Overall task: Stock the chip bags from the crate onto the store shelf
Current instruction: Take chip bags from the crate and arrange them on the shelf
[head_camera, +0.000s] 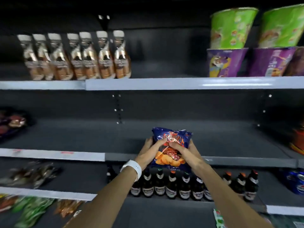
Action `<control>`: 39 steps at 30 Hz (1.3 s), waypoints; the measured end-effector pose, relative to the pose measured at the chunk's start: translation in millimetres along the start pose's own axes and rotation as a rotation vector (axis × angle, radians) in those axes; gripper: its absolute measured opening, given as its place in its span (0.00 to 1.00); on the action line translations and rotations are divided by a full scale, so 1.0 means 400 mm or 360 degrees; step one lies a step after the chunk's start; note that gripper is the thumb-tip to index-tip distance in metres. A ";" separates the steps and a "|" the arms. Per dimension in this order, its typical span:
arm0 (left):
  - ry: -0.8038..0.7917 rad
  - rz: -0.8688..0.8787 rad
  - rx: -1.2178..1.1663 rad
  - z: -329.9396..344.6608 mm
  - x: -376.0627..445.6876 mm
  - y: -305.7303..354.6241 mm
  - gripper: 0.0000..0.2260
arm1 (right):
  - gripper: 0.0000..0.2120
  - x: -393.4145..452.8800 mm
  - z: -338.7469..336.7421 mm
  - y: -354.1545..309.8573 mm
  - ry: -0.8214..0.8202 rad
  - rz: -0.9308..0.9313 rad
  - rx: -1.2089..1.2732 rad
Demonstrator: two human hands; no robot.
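A blue chip bag [171, 159] with orange print is held upright at the front edge of the middle shelf [230, 140]. My left hand [150, 149], with a white watch on its wrist, grips the bag's left side. My right hand [182, 148] grips its right side, thumb across the front. The bag's lower half hangs in front of the shelf lip. The crate is out of view.
Brown drink bottles [77, 60] line the upper shelf at left; green and purple cup tubs [253, 45] stand at right. Dark bottles [177, 185] fill the shelf below my hands. Snack packs [11, 122] lie at the middle shelf's far left, red packs [298, 137] at far right.
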State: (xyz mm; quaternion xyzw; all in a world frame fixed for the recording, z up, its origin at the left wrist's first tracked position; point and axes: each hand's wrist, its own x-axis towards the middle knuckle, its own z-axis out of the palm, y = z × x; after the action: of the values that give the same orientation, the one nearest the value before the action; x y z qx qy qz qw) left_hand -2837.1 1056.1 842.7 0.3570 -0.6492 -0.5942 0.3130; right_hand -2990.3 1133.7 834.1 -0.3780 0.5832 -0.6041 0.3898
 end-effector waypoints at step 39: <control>0.0925 -0.0076 0.0398 -1.642 -0.014 -0.157 0.22 | 0.36 0.450 1.701 0.057 -0.0686 0.0046 0.0064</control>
State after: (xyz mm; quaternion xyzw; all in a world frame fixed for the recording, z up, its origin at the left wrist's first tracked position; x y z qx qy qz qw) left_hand -2282.8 698.4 844.7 0.5627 -0.5921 -0.3899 0.4252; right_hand -2443.1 690.4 834.9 -0.4823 0.4794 -0.5152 0.5217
